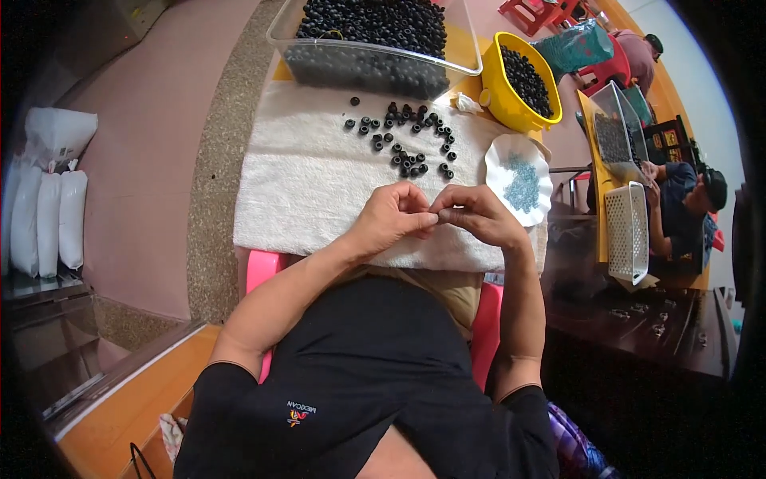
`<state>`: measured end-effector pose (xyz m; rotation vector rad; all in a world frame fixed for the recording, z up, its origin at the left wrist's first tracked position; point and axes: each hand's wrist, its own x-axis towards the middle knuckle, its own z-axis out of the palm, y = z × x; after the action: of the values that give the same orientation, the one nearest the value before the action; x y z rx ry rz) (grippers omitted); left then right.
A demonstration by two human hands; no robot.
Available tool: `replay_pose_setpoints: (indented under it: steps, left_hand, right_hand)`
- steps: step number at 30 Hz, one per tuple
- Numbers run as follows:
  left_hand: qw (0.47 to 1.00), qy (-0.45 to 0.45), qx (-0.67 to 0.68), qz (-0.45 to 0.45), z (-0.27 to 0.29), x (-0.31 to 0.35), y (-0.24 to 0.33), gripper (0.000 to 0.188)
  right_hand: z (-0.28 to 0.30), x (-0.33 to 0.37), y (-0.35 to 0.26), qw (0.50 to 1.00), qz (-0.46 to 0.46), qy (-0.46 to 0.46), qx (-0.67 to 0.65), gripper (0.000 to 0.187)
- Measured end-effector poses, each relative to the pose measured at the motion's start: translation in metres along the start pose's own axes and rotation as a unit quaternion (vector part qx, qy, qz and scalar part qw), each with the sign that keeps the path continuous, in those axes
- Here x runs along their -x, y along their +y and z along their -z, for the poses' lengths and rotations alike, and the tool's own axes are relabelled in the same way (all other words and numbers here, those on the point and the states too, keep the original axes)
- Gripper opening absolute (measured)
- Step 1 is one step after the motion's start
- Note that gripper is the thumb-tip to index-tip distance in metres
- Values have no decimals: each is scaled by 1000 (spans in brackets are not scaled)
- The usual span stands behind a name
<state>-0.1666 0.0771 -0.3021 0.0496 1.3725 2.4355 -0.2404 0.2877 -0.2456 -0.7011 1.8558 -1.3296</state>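
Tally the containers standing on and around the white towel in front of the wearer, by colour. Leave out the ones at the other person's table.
Clear: 1, the big bin
Yellow: 1, the basket
White: 1, the scalloped dish
Total: 3

One wide fisheye camera, the left of two on the wearer's head, looks steeply down, upright, past their black short-sleeved shirt (359, 343). Close below, the bare left hand (395, 215) and bare right hand (482, 217) fall near mid-view above a soft white cloth (295, 184); smooth pink floor (144, 152) lies farther off, leftward.
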Motion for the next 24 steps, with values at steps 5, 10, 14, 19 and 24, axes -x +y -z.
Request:
replay_pose_setpoints:
  steps: [5, 10, 14, 19, 24]
  left_hand:
    - [1000, 3, -20, 15, 1, 0, 1, 14]
    - [1000, 12, -11, 19, 0, 1, 2, 15]
    - [1000, 19, -2, 17, 0, 1, 0, 14]
    - [1000, 19, -9, 9, 2, -1, -3, 14]
    - [1000, 16, -1, 9, 1, -1, -4, 13]
  right_hand:
    - [-2, 1, 0, 1000, -11, 15, -24, 11]
    - [-9, 3, 0, 999, -23, 42, 1, 9]
    - [-23, 7, 1, 992, 49, 111, 35, 9]
    - [-35, 11, 13, 975, 83, 201, 54, 9]
    - [-34, 13, 19, 967, 114, 213, 75, 10]
